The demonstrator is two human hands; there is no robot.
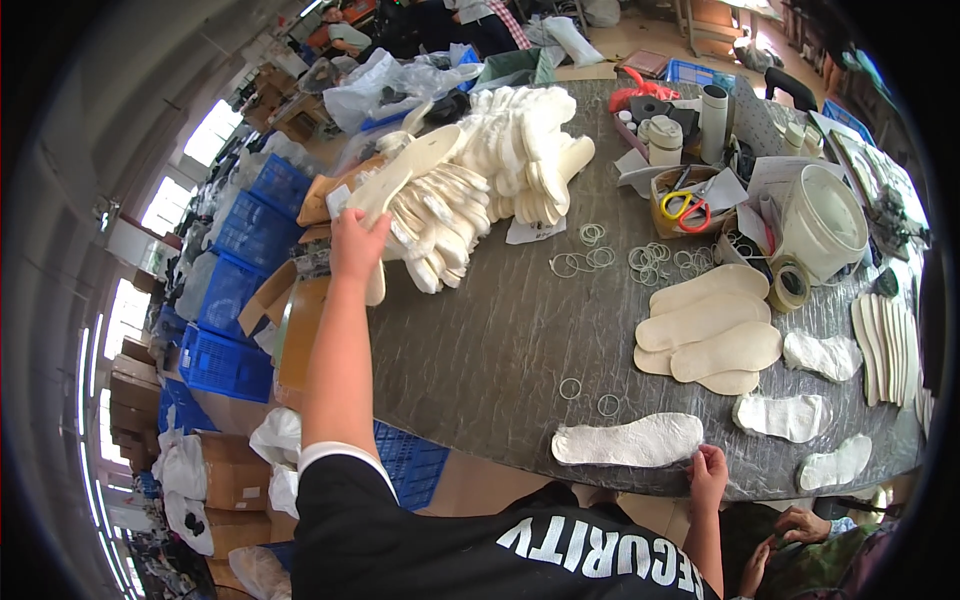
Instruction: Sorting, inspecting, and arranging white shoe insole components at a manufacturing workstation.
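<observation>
My left hand [360, 246] reaches far out to the left end of the table. Its fingers are closed on a cream insole [383, 190] beside a heap of fluffy insoles [437, 222]. Close to my body, my right hand [708, 472] pinches the right end of a white insole wrapped in wrinkled film [628, 441], which lies flat by the near table edge. My right fingertips are partly hidden. Flat cream insoles [705, 315] overlap in a loose pile beyond it. Smaller white wrapped pieces [785, 417] lie to the right.
Rubber bands [650, 262] are scattered mid-table. Farther right stand a box with scissors [690, 208], a white bucket [825, 222], tape rolls [790, 284] and a flask [713, 124]. Blue crates [226, 355] are stacked left of the table. Another person's hands [795, 530] show at lower right.
</observation>
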